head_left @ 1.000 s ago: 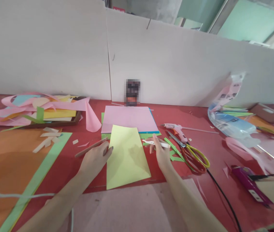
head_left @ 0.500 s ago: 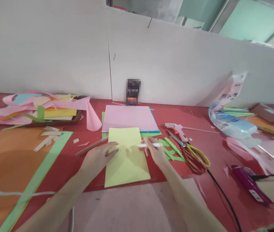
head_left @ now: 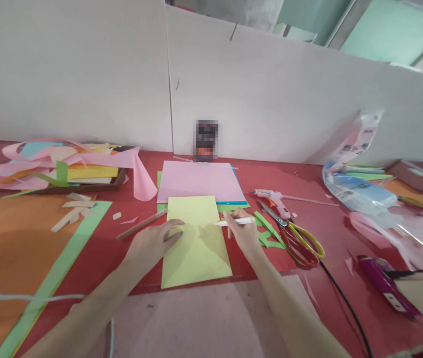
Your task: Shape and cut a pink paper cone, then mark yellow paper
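A sheet of pale yellow paper lies in front of me on the red table. My left hand rests on its left edge, thumb and fingers spread apart over the paper. Beyond the sheet's right edge, my right hand grips a white marker, whose tip points left at the paper. No marks can be made out on the yellow sheet. Behind it lie pink paper sheets with blue and green edges showing beneath. A brownish stick-like pen lies beside my left hand.
Right of my right hand are green paper scraps, scissors and a glue gun. A purple power strip lies farther right. Orange sheets and a tray of paper scraps are left. A pixelated object leans on the wall.
My right hand has shifted slightly to the right with the marker, drawing its tip back toward the paper's right edge. My left hand stays on the sheet.
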A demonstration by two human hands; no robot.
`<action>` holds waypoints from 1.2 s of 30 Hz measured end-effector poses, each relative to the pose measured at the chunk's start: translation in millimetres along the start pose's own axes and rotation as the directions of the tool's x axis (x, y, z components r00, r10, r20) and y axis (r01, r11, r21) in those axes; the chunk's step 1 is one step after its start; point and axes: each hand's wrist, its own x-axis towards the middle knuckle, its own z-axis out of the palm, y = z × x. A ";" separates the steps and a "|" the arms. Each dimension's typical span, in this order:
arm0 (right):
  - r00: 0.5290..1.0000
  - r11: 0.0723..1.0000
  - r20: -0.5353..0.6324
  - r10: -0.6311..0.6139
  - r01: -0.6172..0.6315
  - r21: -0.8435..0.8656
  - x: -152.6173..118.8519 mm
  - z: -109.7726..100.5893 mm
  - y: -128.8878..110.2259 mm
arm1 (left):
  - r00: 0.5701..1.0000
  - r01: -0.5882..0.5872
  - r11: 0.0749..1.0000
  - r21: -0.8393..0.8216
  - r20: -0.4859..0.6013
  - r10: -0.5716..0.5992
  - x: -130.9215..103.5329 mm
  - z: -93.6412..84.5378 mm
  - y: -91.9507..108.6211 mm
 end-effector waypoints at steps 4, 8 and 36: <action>0.999 1.000 -0.040 0.002 -0.002 -0.023 1.0 -0.4 4.3 | 1.000 0.001 1.000 0.003 -0.005 -0.001 0.3 1.0 -0.3; 0.999 0.999 -0.036 0.001 -0.002 -0.034 1.8 -1.0 5.9 | 1.000 -0.001 1.000 -0.008 -0.005 0.001 0.4 1.2 -0.3; 0.999 0.997 -0.031 -0.008 0.006 -0.072 2.6 0.1 7.0 | 1.000 -0.009 1.000 -0.006 -0.008 0.009 0.3 2.8 -2.0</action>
